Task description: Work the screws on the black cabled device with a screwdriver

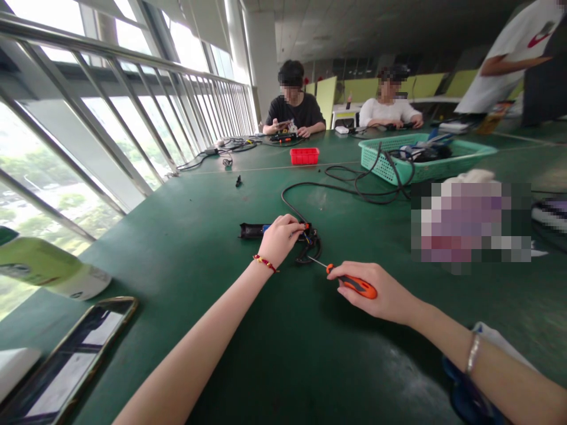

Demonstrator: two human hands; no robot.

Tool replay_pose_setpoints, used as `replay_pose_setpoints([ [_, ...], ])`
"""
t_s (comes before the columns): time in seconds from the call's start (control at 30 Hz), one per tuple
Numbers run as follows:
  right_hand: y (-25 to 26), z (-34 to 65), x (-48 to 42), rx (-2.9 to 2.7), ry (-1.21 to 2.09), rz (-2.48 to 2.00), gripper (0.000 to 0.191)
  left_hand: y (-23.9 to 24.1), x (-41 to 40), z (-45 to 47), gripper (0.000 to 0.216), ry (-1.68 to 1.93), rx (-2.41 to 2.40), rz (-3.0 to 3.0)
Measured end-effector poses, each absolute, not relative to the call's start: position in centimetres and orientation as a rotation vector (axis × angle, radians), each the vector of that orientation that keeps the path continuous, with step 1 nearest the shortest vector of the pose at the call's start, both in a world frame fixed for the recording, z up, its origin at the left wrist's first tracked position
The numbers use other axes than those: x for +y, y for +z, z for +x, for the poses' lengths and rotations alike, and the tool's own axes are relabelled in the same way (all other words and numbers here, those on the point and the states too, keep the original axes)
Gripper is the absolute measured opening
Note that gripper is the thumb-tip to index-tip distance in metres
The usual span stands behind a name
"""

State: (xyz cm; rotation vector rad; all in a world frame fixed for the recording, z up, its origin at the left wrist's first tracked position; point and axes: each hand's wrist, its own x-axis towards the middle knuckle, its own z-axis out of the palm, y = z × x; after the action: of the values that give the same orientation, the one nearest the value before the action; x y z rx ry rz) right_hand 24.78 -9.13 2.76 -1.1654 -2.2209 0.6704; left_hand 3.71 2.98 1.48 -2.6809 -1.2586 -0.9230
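On the green table lies a black corded tool (pixel 251 231), long-bodied, with a curved handle part and loose coloured wires at its right end. My left hand (pixel 282 236) lies over its middle, fingers pinched at a small orange part near the wires; the fingers hide some of the tool. My right hand (pixel 376 289) is closed around an orange and black screwdriver (pixel 358 286). The screwdriver's thin metal shaft points left, its tip close to the curved handle part; whether it touches cannot be told.
A black cable (pixel 305 184) runs to a teal basket (pixel 383 168) of tools. A red tray (pixel 304 156) sits farther back. Phone (pixel 84 354) and green bottle (pixel 48 265) are at left, a blurred pinkish item (pixel 465 215) at right. Several people are across the table.
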Motion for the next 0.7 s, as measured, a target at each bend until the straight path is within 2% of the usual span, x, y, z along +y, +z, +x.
replay_pose_setpoints([
  [0.13,3.0,24.7,-9.2,-2.141,0.662,-1.24,0.027,1.8,2.5,3.5,0.021,-0.599,-1.09,-2.611],
  [0.23,3.0,24.7,-9.2,-2.023,0.592,-1.298,0.024,2.0,2.2,2.9,0.025,-0.444,-0.913,-2.586],
  [0.33,2.8,24.7,-9.2,-1.875,0.493,-1.299,0.014,1.9,2.4,1.4,0.034,-0.456,-0.847,-2.613],
  [0.5,2.5,24.7,-9.3,-1.641,0.346,-1.236,0.001,0.8,3.5,-1.2,0.065,-0.694,-1.256,-2.538],
  [0.7,2.5,25.6,-8.4,-1.507,0.297,-1.252,0.007,0.5,3.8,-1.7,0.051,-0.632,-1.466,-2.572],
])
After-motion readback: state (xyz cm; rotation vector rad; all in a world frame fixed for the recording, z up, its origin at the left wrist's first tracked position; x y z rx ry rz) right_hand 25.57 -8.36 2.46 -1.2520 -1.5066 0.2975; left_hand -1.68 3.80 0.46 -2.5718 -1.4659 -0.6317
